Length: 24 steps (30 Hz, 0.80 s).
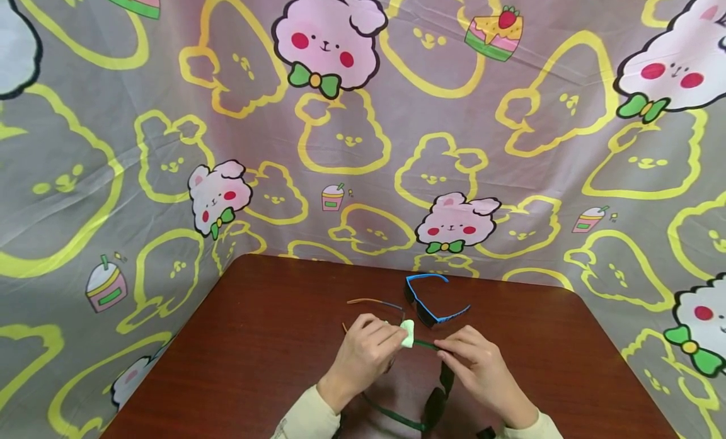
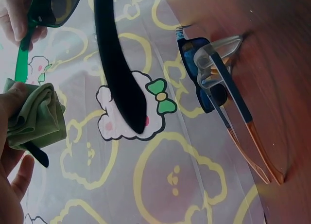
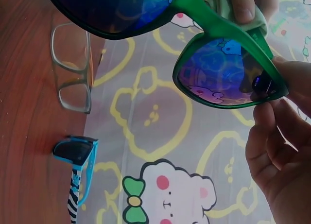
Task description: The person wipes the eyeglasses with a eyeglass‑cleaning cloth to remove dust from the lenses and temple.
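Between both hands is a pair of green sunglasses with dark, bluish reflective lenses, held above the table. My right hand pinches the frame at its outer corner, near the hinge. My left hand grips a folded pale green cloth wrapped about one temple arm, whose dark tip pokes out below the cloth in the left wrist view. The other temple arm hangs free across that view.
Blue-framed sunglasses lie unfolded on the brown table beyond my hands. Left of them are clear-framed glasses with orange-tipped arms, partly hidden by my left hand in the head view. A patterned cloth curtain surrounds the table.
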Tool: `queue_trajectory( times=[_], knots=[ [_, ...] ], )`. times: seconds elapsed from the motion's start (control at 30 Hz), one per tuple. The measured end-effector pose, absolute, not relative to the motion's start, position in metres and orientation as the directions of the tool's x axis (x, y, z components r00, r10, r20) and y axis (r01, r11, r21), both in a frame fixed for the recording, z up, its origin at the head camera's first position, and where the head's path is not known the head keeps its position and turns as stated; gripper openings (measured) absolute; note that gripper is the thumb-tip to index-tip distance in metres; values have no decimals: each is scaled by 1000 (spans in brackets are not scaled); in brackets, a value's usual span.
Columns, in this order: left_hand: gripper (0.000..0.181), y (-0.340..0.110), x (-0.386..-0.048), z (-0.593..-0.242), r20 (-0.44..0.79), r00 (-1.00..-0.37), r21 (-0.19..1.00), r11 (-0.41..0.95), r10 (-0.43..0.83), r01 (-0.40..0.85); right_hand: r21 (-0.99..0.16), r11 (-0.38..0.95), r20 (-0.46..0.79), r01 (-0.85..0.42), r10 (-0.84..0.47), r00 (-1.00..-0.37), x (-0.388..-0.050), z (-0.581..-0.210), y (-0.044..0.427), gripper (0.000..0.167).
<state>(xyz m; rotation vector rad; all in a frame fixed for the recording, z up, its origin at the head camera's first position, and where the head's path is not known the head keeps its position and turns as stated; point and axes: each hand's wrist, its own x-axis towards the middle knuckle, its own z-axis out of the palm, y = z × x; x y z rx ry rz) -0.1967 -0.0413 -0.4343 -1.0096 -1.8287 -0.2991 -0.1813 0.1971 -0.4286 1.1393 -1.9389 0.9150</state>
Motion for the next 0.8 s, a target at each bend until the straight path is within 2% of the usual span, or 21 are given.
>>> queue_trajectory(
  times=[0.1, 0.27, 0.6, 0.8],
  knots=[
    [15, -45, -198, -435, 855, -162, -220, 627, 493, 748, -247, 371, 820, -895, -413, -397, -180, -428, 201, 16],
    [16, -49, -201, -435, 877, -126, -225, 629, 463, 744, -272, 389, 805, -880, -408, -430, -179, -428, 205, 26],
    [16, -51, -203, -434, 896, -64, -249, 615, 440, 748, -272, 395, 806, -878, -405, -432, -179, -431, 210, 28],
    [15, -54, -204, -434, 903, -62, -240, 618, 426, 749, -290, 395, 806, -871, -390, -445, -178, -433, 212, 30]
  ],
)
